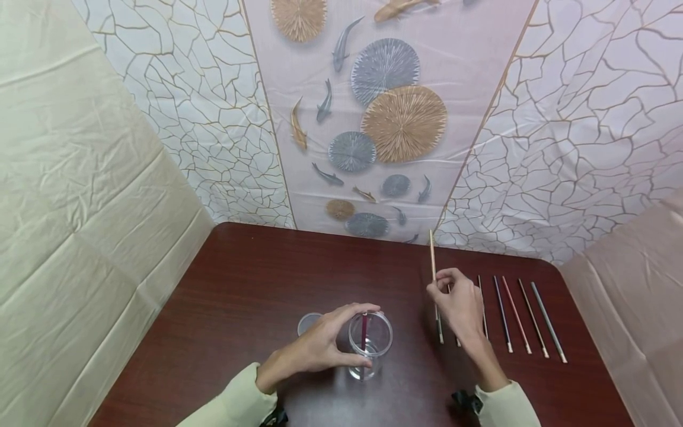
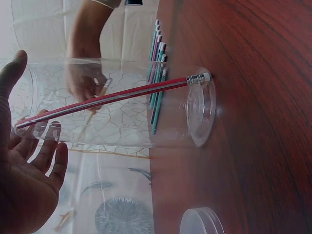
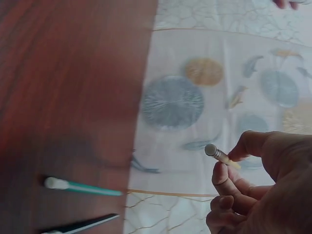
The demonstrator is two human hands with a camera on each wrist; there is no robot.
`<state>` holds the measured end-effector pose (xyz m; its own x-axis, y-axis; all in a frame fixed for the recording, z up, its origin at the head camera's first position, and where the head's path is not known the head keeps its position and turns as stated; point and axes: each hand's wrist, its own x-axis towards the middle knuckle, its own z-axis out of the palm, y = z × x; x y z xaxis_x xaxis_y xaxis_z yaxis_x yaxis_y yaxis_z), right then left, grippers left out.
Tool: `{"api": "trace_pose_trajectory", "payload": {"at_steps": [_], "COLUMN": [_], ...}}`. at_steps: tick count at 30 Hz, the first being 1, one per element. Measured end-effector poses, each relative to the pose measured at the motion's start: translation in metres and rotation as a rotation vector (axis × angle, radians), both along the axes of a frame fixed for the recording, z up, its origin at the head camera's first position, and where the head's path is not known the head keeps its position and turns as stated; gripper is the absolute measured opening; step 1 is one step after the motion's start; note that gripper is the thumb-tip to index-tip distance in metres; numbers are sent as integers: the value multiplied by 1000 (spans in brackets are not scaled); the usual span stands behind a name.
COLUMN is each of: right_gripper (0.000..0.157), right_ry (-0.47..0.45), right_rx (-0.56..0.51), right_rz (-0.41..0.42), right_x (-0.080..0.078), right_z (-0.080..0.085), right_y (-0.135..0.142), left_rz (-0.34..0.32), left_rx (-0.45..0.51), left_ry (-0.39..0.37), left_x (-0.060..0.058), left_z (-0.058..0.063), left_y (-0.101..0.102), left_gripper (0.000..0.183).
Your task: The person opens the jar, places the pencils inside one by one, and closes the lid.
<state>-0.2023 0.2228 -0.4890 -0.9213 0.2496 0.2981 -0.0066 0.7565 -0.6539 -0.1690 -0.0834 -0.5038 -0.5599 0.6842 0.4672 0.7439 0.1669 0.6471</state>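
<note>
A clear jar (image 1: 380,350) stands on the table, its rim between the thumb and fingers of my left hand (image 1: 333,338). Inside leans a red pencil (image 2: 141,91), eraser end at the bottom. Over the table to the right, my right hand (image 1: 460,302) pinches a light yellow pencil (image 1: 433,252) between thumb and fingertips. That pencil's eraser (image 3: 210,149) points toward the right wrist camera. Below this hand a green pencil (image 3: 92,188) and a dark pencil (image 3: 87,225) lie on the table.
A row of pencils lies at the right, among them a blue one (image 1: 502,311), a red one (image 1: 516,314) and a grey-blue one (image 1: 549,323). A round clear lid (image 1: 308,324) rests left of the jar. Patterned cloth (image 1: 368,196) hangs behind the table (image 1: 240,284).
</note>
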Motion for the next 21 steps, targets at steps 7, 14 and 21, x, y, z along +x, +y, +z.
{"api": "trace_pose_trajectory", "payload": {"at_steps": [7, 14, 21], "right_gripper": [20, 19, 19], "right_ry": [43, 125, 151], "right_rx": [-54, -99, -169], "right_rz": [-4, 8, 10], "right_x": [11, 21, 30], "right_z": [18, 38, 55], "right_y": [-6, -13, -18], "left_rz": [-7, -8, -4], "left_rx": [5, 8, 5], "left_ry": [8, 4, 4], "left_x": [0, 0, 0], "left_z": [1, 1, 1], "left_y": [1, 1, 1], "left_gripper": [91, 90, 91]}}
